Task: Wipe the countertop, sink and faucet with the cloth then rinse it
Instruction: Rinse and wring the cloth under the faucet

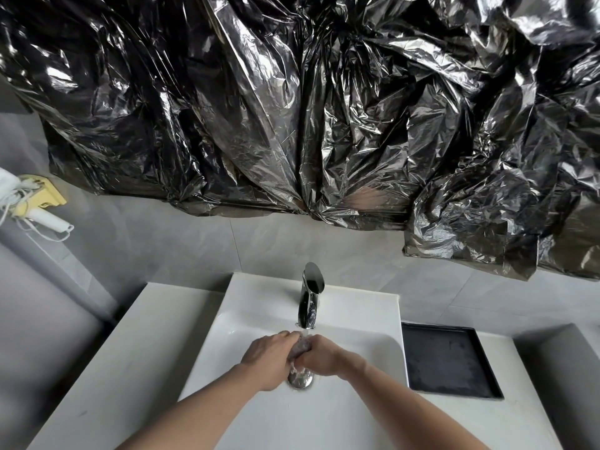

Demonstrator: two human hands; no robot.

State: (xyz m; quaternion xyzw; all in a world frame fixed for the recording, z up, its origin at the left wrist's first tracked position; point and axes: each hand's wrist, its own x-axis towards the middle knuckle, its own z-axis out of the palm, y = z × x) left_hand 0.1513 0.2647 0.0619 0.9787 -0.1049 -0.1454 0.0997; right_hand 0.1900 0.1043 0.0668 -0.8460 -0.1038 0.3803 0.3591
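A small grey cloth (pixel 301 346) is bunched between my left hand (pixel 271 355) and my right hand (pixel 322 355), both closed around it over the white sink (pixel 246 323). The hands hover just under the spout of the chrome faucet (pixel 310 295), and water runs onto the cloth. Below the hands sits the round metal drain (pixel 300 380), partly hidden by them. A white countertop (pixel 130 349) spreads to the left of the basin and continues on the right.
A black square tray (pixel 449 360) rests on the counter at the right of the sink. Crinkled black plastic sheeting (pixel 292 108) covers the wall above. A white and yellow device (pixel 35 203) with a cord hangs on the left wall.
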